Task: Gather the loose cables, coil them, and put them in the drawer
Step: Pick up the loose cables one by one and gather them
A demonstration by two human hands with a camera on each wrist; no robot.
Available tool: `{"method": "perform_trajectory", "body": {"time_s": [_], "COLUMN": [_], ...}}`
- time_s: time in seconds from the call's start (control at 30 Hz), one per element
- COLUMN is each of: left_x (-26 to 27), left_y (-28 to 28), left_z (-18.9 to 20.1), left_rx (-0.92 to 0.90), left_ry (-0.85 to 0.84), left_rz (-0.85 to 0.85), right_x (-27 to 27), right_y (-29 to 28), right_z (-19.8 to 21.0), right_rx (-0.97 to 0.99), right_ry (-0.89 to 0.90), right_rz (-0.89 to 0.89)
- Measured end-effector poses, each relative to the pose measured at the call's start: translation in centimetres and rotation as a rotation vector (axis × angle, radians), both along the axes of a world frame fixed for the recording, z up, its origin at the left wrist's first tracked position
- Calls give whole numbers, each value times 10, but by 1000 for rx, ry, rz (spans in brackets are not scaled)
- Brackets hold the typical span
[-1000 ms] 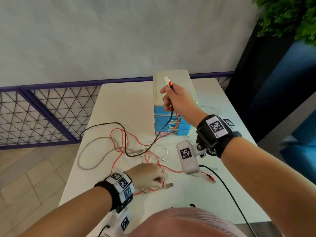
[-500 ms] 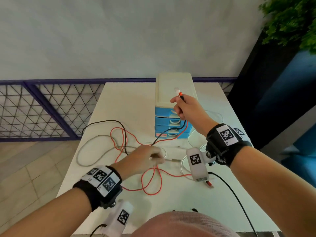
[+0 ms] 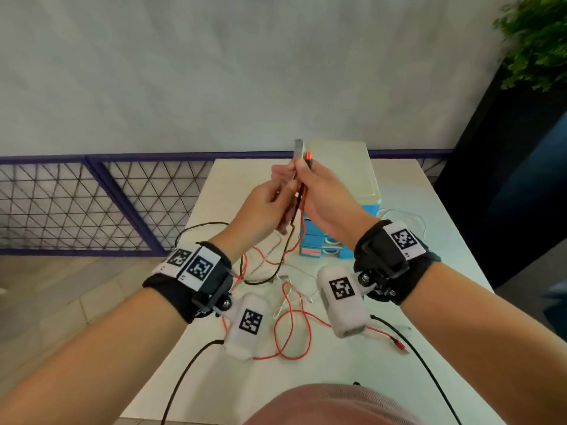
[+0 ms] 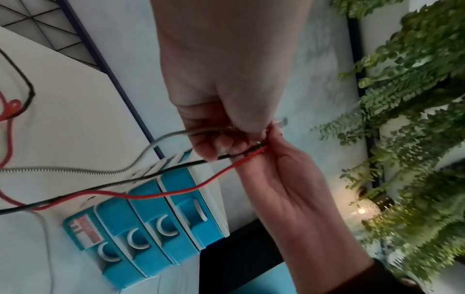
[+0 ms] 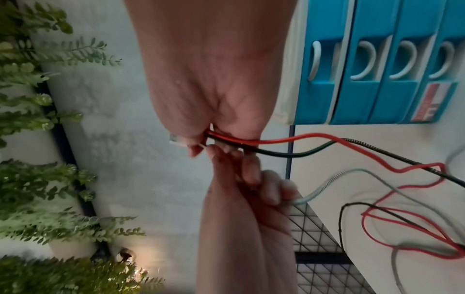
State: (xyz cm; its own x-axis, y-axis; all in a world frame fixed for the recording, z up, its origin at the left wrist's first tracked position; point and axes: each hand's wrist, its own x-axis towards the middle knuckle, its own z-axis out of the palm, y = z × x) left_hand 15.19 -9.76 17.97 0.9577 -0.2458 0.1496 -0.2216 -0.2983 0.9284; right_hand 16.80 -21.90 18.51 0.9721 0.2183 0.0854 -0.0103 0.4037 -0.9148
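While both hands are raised in front of the little blue drawer unit [image 3: 337,237], the gathering is only partly done: the right hand [image 3: 325,197] has its fingers curled tight round the ends of the red cable [image 5: 314,137] and the black cable [image 5: 289,154], their plugs poking up above the fist, and the left hand [image 3: 264,207] pinches the end of the grey braided cable [image 4: 100,171], bringing its silver plug right alongside the other two. From those fists all three leads trail down to the white table [image 3: 445,240], where the red one lies in loose loops among the rest, and a thin white cable [image 3: 294,297] lies untouched on the tabletop. To my eye the next move is to pass the grey end into the right fist so one hand holds all the plugs, leaving the left free to draw in the slack and wind it. All four drawers look closed, so one needs pulling open before anything goes in.
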Motion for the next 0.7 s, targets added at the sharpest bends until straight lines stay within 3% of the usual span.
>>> {"method": "perform_trajectory", "body": {"time_s": [0.13,0.23,0.33,0.43,0.53,0.6,0.7], "left_x": [-7,-6,-2,0,7,11,11], "left_y": [23,58,103,135,132,111,71], "left_z": [-24,-62,-99,-114,-103,-81,-40], "left_rx": [126,352,449,485,618,675,622], "left_ry": [136,226,309,382,271,135,12], "left_rz": [-190,-217,-157,-93,-15,-55,-166], "right_x": [12,25,28,25,19,11,-4], "right_y": [-16,-45,-72,-88,-80,-62,-28], "right_z": [16,30,39,36,26,19,6], "right_rx": [238,323,215,121,-114,-488,-1048], "right_ry": [76,108,64,41,37,-7,-135], "right_rz": [-231,-438,-654,-727,-538,-306,84]}}
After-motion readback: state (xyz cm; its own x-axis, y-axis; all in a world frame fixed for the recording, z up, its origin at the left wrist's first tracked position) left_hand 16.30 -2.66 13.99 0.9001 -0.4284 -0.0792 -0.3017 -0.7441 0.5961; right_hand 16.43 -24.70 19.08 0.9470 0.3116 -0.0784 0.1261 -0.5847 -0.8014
